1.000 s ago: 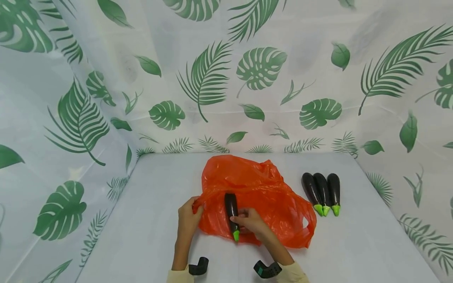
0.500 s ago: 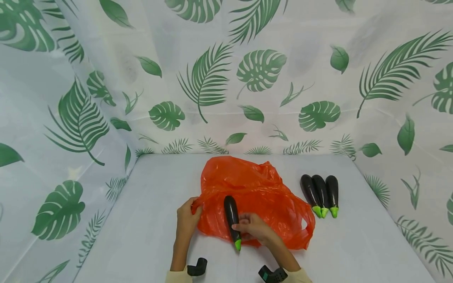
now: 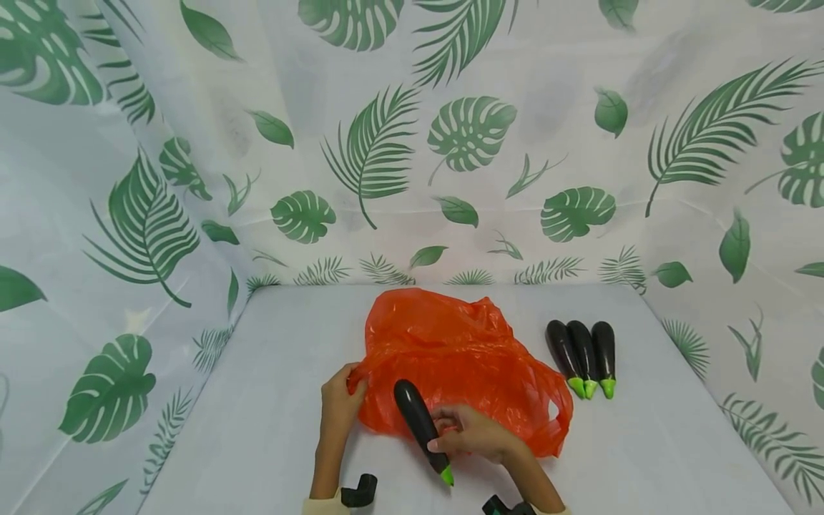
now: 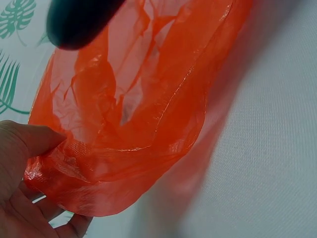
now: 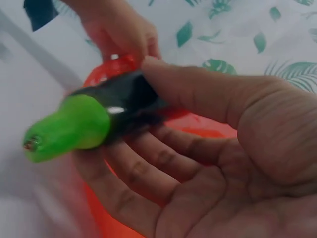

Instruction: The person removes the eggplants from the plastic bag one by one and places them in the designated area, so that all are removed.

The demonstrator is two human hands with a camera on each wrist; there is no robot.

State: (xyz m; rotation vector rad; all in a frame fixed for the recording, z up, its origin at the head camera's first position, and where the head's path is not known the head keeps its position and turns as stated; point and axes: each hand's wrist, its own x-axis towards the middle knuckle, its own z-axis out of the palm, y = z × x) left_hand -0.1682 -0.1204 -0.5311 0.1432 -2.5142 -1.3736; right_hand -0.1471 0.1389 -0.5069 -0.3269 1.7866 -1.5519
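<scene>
My right hand (image 3: pixel 473 433) holds a dark eggplant (image 3: pixel 415 411) between thumb and fingers, its green stem end (image 5: pixel 67 126) pointing down toward me and its round end up to the left. The eggplant overlaps the front of a red plastic bag (image 3: pixel 470 372) in the head view. At the bag's left edge my left hand (image 3: pixel 341 400) pinches the thin plastic, thumb on top and fingers beneath, as the left wrist view shows. There the bag's mouth (image 4: pixel 148 148) gapes, and the dark round end of the eggplant (image 4: pixel 81 20) hangs over it.
Three more eggplants (image 3: pixel 581 357) lie side by side at the right of the white table (image 3: pixel 277 336), stems toward me. A leaf-patterned curtain (image 3: pixel 412 143) encloses the back and sides. The bag's handle (image 3: pixel 560 422) spreads out on the right.
My right hand has drawn the eggplant down toward me and slightly right, and its round end now tilts more to the left. My left hand keeps its pinch on the bag.
</scene>
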